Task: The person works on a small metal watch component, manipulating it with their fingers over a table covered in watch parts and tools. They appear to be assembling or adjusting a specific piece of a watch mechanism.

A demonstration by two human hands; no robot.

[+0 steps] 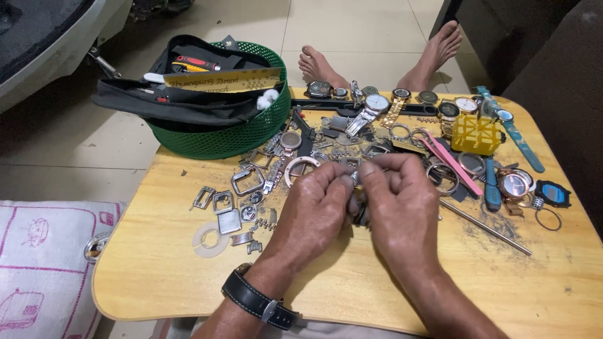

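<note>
Hands are held together above the middle of the bench [157,276], fingertips meeting over a small metal part [353,179]. The part is pinched from both sides: the left hand [314,210] closes on it from the left, the right hand [402,207] from the right, thumb and forefinger pressed together on each side. No gap is seen between either grip and the part, so both hands are equally near it. The part is largely hidden by the fingers; its kind and its long axis cannot be told. A dark object [360,215] is partly seen below it, between the palms.

A black strap watch [257,303] is worn on the left wrist. Loose buckles [221,202] and links lie on the bench left of the left hand, apart from it. A pink tool [451,164] and a thin steel rod [485,227] lie right of the right hand, both slanting down to the right. A yellow block [475,134] and several watches [377,103] are ranged along the far edge. A green basket [232,141] stands at the far left corner.
</note>
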